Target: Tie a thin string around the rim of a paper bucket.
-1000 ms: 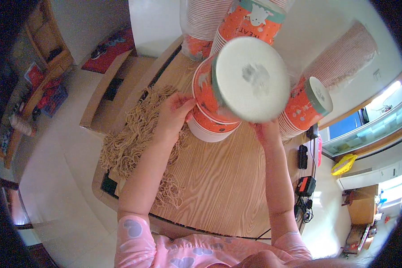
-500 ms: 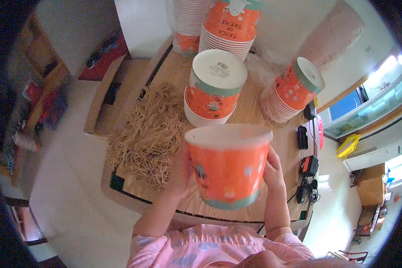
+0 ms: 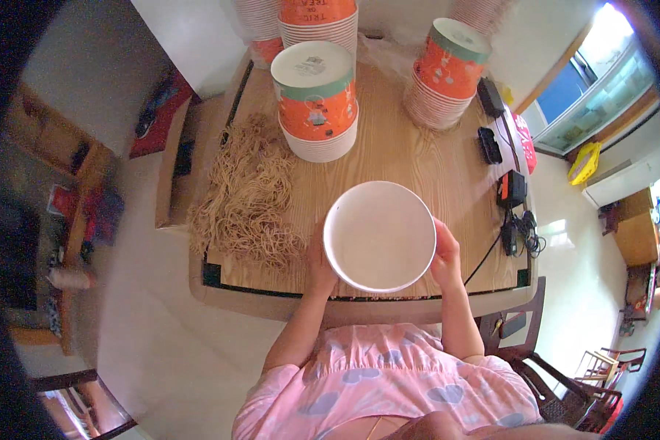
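Between my two hands is a paper bucket [image 3: 379,236], its round white mouth turned up toward me so that its pale inside shows. My left hand [image 3: 320,258] is closed against its left side, with the fingers mostly hidden behind the wall. On the opposite side my right hand [image 3: 446,255] grips the wall, fingers curled round toward the back. A tangled heap of tan string [image 3: 248,198] lies to the left of my left hand. Beyond the held bucket stands an upside-down stack of orange buckets [image 3: 317,110] with green bands and white bases.
Farther back are another orange stack [image 3: 319,26] and a wrapped stack [image 3: 260,29]. A smaller stack of buckets [image 3: 447,73] stands at the right. Black adapters and cables [image 3: 512,191] line the right edge of the wooden table [image 3: 389,150]. A dark wooden chair [image 3: 535,352] is at the lower right.
The bucket has tipped from showing its orange side to showing its open mouth, still between both hands. My view has shifted, so the table's things sit higher or farther left.
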Demonstrator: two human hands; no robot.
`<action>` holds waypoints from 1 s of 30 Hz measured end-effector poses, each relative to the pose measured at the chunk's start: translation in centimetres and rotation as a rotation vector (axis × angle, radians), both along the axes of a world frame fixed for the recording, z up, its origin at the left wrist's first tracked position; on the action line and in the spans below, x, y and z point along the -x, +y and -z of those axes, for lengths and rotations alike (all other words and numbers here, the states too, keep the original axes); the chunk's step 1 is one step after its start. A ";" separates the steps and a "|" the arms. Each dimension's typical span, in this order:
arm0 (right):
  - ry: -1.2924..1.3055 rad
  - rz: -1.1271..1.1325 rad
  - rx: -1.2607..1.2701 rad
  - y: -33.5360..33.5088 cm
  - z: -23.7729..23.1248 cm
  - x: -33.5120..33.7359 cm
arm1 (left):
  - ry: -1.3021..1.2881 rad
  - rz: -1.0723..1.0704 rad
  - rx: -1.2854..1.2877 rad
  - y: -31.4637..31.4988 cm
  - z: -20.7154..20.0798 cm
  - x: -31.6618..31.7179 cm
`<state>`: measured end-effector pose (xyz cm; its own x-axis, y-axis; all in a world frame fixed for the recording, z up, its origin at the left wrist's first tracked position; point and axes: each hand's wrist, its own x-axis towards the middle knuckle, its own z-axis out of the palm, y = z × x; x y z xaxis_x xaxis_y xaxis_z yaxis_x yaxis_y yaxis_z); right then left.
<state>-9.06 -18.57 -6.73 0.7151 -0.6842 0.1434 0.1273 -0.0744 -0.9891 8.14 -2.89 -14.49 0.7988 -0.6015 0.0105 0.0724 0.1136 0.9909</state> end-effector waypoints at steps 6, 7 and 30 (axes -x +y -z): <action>-0.075 0.101 -0.007 0.6 0.6 2.3 | -0.294 -0.021 -0.157 -0.5 -4.0 0.6; -0.076 0.142 -0.013 0.6 0.3 2.8 | -0.206 -0.057 -0.103 -0.3 -4.0 0.6; 0.022 0.188 -0.063 4.7 -4.4 3.1 | -0.509 0.085 -0.023 2.1 -9.3 3.3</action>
<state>-12.16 -13.89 -2.35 0.5760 -0.8134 0.0817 0.0953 -0.0324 -0.9949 4.84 -0.75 -5.15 0.6446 -0.6685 0.3710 -0.4113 0.1058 0.9053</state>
